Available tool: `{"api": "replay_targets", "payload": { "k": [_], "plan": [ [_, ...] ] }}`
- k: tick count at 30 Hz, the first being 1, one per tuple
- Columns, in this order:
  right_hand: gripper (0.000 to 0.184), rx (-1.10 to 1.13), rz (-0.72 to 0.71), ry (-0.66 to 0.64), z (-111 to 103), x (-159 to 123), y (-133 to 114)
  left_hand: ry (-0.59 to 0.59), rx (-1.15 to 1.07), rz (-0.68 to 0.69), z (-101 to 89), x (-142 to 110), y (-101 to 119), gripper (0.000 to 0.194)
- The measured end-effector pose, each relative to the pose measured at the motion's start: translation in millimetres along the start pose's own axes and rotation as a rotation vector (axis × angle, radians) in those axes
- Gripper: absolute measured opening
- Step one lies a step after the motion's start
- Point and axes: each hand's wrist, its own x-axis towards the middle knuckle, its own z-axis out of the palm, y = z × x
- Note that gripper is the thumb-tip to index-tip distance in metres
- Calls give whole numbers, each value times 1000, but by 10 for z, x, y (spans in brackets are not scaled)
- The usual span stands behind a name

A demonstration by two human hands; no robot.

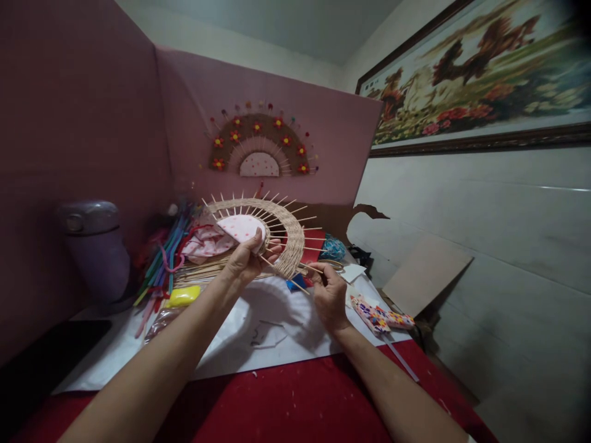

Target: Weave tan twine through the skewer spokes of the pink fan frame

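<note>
My left hand grips a half-round woven fan of twine and thin wooden sticks by its pink dotted centre, thumb on top. I hold it upright above a white paper sheet. My right hand is closed in a pinch at the fan's lower right edge, on the twine or a stick end; I cannot make out which.
A finished fan with red flowers hangs on the pink board behind. Coloured pipe cleaners, a yellow piece and a purple flask lie to the left. Patterned cloth, a cardboard sheet and a framed picture are at right.
</note>
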Motion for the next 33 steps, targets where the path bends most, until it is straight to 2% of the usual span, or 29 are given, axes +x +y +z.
{"api": "replay_targets", "payload": {
  "k": [8, 17, 26, 33],
  "plan": [
    [22, 7, 110, 97, 29, -33, 33, 40, -30, 66, 21, -12, 16, 32],
    [21, -122, 60, 194, 6, -27, 41, 70, 2, 84, -3, 3, 18, 31],
    [21, -156, 22, 191, -10, -20, 8, 53, 104, 101, -23, 2, 12, 33],
    [20, -70, 44, 228, -11, -17, -10, 70, 25, 110, 2, -6, 16, 34]
  ]
}}
